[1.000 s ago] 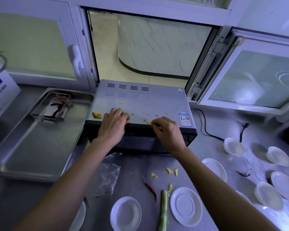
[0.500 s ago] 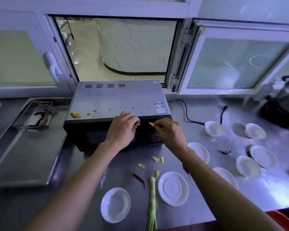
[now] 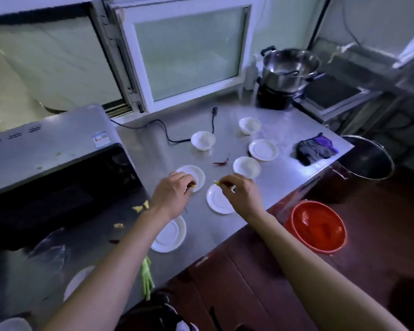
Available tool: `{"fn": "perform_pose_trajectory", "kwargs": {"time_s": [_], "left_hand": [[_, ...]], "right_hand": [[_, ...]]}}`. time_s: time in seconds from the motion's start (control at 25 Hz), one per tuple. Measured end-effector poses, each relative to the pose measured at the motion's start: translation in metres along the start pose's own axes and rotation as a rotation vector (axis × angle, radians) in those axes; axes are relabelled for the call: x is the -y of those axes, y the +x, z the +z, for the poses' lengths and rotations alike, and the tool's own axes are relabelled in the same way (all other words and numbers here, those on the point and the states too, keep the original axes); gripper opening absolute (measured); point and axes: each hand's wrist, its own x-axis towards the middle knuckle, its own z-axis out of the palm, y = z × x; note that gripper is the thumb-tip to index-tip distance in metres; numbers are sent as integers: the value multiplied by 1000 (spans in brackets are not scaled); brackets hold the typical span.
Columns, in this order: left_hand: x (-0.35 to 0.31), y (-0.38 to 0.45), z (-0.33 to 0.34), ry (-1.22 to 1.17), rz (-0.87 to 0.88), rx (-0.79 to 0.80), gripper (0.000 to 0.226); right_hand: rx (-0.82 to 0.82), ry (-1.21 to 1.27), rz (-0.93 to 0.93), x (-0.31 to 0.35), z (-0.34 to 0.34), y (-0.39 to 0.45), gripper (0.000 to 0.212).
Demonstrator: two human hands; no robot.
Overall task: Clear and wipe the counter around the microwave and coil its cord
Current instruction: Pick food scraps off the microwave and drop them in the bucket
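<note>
Both hands hover over the white saucers near the steel tabletop's (image 3: 285, 130) front edge, the left hand (image 3: 173, 193) and right hand (image 3: 240, 193) each pinching yellow scraps, the red plastic bucket (image 3: 318, 226) lying lower right, nearer the right hand.
</note>
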Motion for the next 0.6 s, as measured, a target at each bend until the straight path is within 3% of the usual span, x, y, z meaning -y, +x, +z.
{"fn": "perform_pose_trajectory", "kwargs": {"time_s": [0.32, 0.6], "left_hand": [[-146, 47, 99, -38, 180, 183, 11], [-226, 89, 176, -89, 313, 341, 12]], "right_hand": [[-136, -115, 216, -116, -118, -87, 7], [-232, -178, 422, -195, -168, -123, 9]]}}
